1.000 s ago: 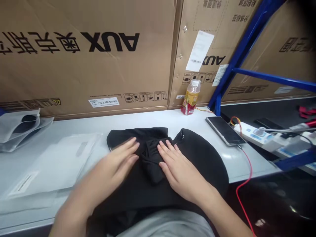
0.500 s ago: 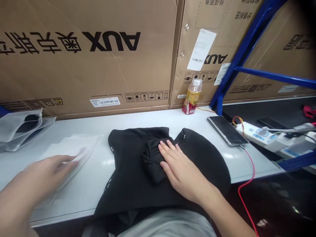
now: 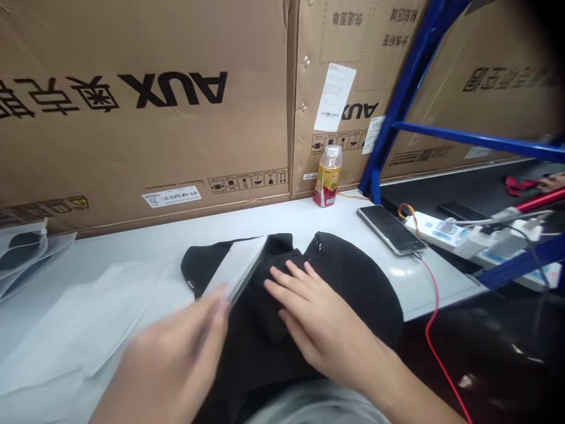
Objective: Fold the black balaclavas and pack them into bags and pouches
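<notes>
A folded black garment (image 3: 353,282) lies on the white table (image 3: 282,221) in front of me. My right hand (image 3: 313,312) lies flat on it with fingers stretched out, pressing the bunched middle. My left hand (image 3: 176,359), blurred by motion, grips a translucent white plastic bag (image 3: 238,271) and holds it over the left part of the garment.
A pile of more plastic bags (image 3: 75,318) lies at the left, with a bagged dark item (image 3: 20,247) at the far left. Large AUX cardboard boxes (image 3: 145,118) stand behind the table. A drink bottle (image 3: 327,176), a phone (image 3: 386,229), a power strip (image 3: 441,232) and a red cable (image 3: 435,330) are at the right, by a blue rack (image 3: 410,76).
My left hand left the garment, reached to the bag pile at the left, and has come back holding one bag over the garment. My right hand stayed on the garment.
</notes>
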`<control>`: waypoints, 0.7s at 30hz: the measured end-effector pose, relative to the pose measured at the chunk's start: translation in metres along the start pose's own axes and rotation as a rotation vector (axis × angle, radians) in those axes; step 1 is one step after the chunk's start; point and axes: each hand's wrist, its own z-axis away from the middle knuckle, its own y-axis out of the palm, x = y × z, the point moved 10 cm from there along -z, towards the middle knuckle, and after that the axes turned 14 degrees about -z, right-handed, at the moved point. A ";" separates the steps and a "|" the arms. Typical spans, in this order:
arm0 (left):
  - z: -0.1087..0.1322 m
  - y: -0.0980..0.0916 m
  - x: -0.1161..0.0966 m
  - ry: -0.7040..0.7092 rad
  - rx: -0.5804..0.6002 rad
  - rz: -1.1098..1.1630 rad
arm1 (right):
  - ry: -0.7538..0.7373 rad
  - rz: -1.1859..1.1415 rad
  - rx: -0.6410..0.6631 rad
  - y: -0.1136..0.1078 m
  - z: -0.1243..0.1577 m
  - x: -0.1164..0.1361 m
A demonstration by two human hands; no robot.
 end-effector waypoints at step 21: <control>-0.012 -0.017 -0.010 -0.103 -0.132 -0.228 | 0.213 -0.267 -0.166 -0.019 0.001 -0.016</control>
